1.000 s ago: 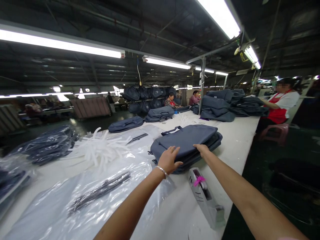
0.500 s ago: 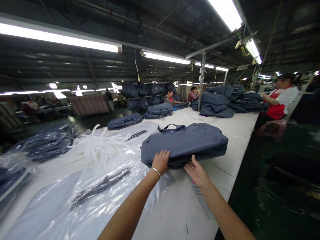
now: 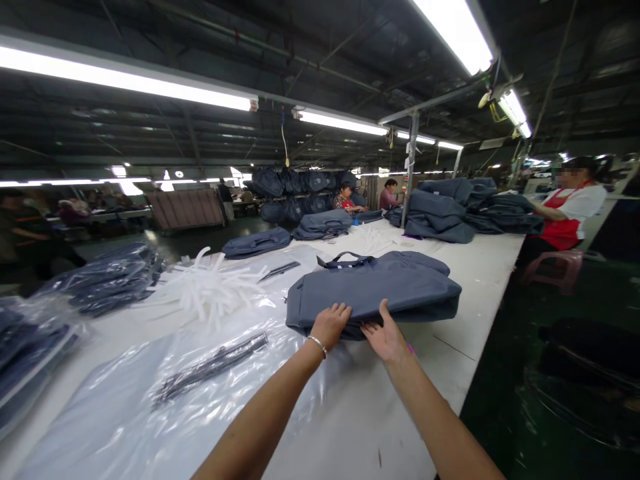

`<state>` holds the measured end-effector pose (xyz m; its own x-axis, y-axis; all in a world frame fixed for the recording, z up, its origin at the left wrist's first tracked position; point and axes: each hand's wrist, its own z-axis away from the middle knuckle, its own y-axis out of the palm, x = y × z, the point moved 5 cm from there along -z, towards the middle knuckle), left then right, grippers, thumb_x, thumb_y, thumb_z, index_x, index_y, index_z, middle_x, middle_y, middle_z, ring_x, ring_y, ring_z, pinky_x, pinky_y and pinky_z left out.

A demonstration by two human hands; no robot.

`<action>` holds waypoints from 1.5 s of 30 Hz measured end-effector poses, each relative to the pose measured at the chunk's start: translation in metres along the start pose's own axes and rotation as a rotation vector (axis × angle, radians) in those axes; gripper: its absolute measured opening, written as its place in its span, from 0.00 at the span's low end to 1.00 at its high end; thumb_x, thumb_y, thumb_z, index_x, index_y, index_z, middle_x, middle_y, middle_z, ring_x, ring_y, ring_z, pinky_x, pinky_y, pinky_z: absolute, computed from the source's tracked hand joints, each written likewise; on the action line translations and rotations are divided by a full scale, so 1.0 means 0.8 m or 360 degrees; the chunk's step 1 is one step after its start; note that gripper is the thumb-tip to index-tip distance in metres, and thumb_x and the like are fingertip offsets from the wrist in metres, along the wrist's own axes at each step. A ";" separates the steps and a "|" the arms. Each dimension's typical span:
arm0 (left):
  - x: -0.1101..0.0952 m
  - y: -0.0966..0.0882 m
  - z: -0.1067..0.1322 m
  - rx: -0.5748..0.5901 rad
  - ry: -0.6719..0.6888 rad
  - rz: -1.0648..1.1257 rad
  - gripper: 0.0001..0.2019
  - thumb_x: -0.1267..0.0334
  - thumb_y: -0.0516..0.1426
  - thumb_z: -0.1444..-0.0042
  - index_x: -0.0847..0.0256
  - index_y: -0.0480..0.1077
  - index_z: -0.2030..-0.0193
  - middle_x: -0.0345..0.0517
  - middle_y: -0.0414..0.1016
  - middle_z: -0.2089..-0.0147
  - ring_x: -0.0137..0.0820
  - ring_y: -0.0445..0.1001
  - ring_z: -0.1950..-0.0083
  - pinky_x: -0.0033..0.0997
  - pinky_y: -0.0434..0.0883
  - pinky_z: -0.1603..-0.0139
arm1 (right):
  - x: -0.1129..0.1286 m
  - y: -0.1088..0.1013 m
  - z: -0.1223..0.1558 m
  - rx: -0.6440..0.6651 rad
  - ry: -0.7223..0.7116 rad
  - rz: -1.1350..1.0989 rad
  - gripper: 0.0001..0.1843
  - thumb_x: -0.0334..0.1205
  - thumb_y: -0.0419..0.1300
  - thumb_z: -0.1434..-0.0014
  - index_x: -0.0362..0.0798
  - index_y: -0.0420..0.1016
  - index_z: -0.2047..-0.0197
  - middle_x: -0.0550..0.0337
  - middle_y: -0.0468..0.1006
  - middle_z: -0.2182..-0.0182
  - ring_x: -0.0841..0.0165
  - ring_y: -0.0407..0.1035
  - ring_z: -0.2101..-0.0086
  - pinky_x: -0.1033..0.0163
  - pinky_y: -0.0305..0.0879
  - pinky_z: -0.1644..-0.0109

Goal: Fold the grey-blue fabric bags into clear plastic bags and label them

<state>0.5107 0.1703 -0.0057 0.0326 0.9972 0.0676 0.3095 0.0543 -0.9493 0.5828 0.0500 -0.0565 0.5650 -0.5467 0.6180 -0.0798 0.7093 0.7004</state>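
Observation:
A flat grey-blue fabric bag [image 3: 380, 290] with dark handles lies lifted over the white table [image 3: 350, 413]. My left hand [image 3: 329, 325], with a bracelet at the wrist, grips the bag's near edge, fingers on top. My right hand [image 3: 384, 337] holds the same edge just to the right, thumb up on top and fingers tucked under the fabric. Both forearms reach in from the bottom of the view.
Clear plastic sleeves [image 3: 165, 393] with dark strips cover the table's left. White plastic strips [image 3: 210, 290] lie in a heap behind. More grey bags [image 3: 440, 213] are stacked farther back. A person in a red apron [image 3: 565, 213] sits at right; others sit far back.
The bag has been raised off the pile and pulled toward me. My right hand moved from the top of the bag to under its near edge. The tape dispenser is now hidden.

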 end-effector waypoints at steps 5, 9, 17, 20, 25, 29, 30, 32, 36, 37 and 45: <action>-0.053 -0.027 0.085 0.0017 0.0122 0.0070 0.22 0.72 0.46 0.35 0.60 0.65 0.37 0.52 0.68 0.35 0.42 0.68 0.37 0.40 0.69 0.40 | -0.018 -0.006 0.034 0.0009 0.0127 -0.0119 0.21 0.43 0.69 0.48 0.50 0.73 0.52 0.56 0.81 0.56 0.58 0.75 0.51 0.51 0.75 0.50; -0.060 -0.059 0.141 0.0133 0.0251 0.0501 0.18 0.62 0.50 0.34 0.51 0.68 0.40 0.44 0.74 0.41 0.36 0.74 0.42 0.33 0.71 0.42 | -0.044 -0.044 0.072 -0.0063 0.0003 -0.0132 0.27 0.30 0.72 0.57 0.50 0.75 0.52 0.62 0.83 0.59 0.60 0.76 0.55 0.55 0.77 0.50; 0.123 -0.086 0.092 0.0009 -0.0644 0.0494 0.31 0.55 0.58 0.43 0.62 0.60 0.34 0.54 0.63 0.32 0.42 0.62 0.33 0.42 0.61 0.34 | -0.072 -0.087 0.122 -0.0075 0.0075 -0.0030 0.33 0.34 0.75 0.62 0.49 0.76 0.50 0.62 0.83 0.56 0.59 0.76 0.53 0.57 0.77 0.48; 0.139 -0.045 0.066 0.0134 -0.0643 0.0513 0.31 0.57 0.61 0.47 0.63 0.64 0.37 0.55 0.68 0.36 0.42 0.67 0.36 0.39 0.65 0.38 | -0.077 -0.091 0.130 -0.0024 0.0099 -0.0026 0.32 0.36 0.76 0.62 0.47 0.77 0.51 0.60 0.83 0.58 0.57 0.77 0.55 0.54 0.76 0.48; 0.140 -0.053 0.049 0.0155 -0.0685 0.0507 0.11 0.57 0.53 0.40 0.59 0.75 0.63 0.45 0.81 0.65 0.34 0.78 0.62 0.32 0.71 0.58 | -0.082 -0.091 0.147 0.0070 0.0291 -0.0041 0.25 0.37 0.76 0.63 0.44 0.80 0.59 0.56 0.84 0.62 0.55 0.78 0.59 0.50 0.75 0.47; 0.129 -0.159 0.063 -0.0013 -0.0668 0.0438 0.16 0.52 0.51 0.38 0.60 0.73 0.68 0.41 0.77 0.71 0.31 0.74 0.68 0.30 0.66 0.62 | -0.101 -0.073 0.177 0.0206 0.0437 -0.0065 0.23 0.40 0.76 0.61 0.44 0.81 0.60 0.56 0.84 0.64 0.55 0.78 0.58 0.49 0.73 0.46; 0.118 -0.190 0.071 -0.0048 -0.0630 0.0416 0.17 0.51 0.53 0.39 0.60 0.73 0.70 0.41 0.76 0.71 0.31 0.74 0.67 0.29 0.65 0.62 | -0.109 -0.064 0.188 0.0250 0.0475 -0.0071 0.23 0.40 0.76 0.60 0.44 0.81 0.59 0.56 0.84 0.63 0.56 0.77 0.57 0.50 0.73 0.45; 0.079 -0.246 0.090 -0.0099 -0.0433 0.0357 0.18 0.50 0.54 0.40 0.62 0.73 0.72 0.41 0.76 0.72 0.31 0.73 0.68 0.28 0.64 0.63 | -0.129 -0.043 0.213 0.0341 0.0553 -0.0092 0.23 0.41 0.75 0.58 0.45 0.80 0.58 0.57 0.84 0.61 0.57 0.76 0.55 0.51 0.71 0.43; -0.014 -0.286 0.153 0.0087 -0.0357 0.0233 0.13 0.54 0.55 0.39 0.61 0.75 0.62 0.43 0.78 0.67 0.33 0.75 0.64 0.29 0.65 0.62 | -0.168 0.007 0.272 0.0607 0.0696 -0.0148 0.27 0.44 0.74 0.56 0.46 0.78 0.52 0.56 0.81 0.54 0.57 0.71 0.48 0.51 0.67 0.40; -0.033 -0.282 0.171 0.0132 -0.0388 0.0172 0.13 0.54 0.55 0.39 0.60 0.74 0.58 0.44 0.79 0.64 0.34 0.76 0.62 0.30 0.66 0.61 | -0.178 0.018 0.286 0.0684 0.0720 -0.0164 0.28 0.45 0.73 0.54 0.46 0.77 0.50 0.56 0.80 0.51 0.57 0.70 0.46 0.51 0.66 0.39; -0.089 -0.149 0.316 0.0246 -0.0789 0.0147 0.10 0.57 0.54 0.38 0.58 0.71 0.57 0.46 0.78 0.61 0.37 0.76 0.58 0.33 0.70 0.56 | -0.283 -0.036 0.356 0.0693 0.0973 0.0136 0.27 0.52 0.70 0.51 0.52 0.76 0.50 0.60 0.76 0.45 0.60 0.66 0.42 0.56 0.65 0.40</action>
<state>0.2309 0.1061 0.0253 -0.4121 0.9009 -0.1360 0.1816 -0.0651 -0.9812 0.2237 0.0265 -0.1148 0.8872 -0.0633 0.4570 -0.3893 0.4286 0.8153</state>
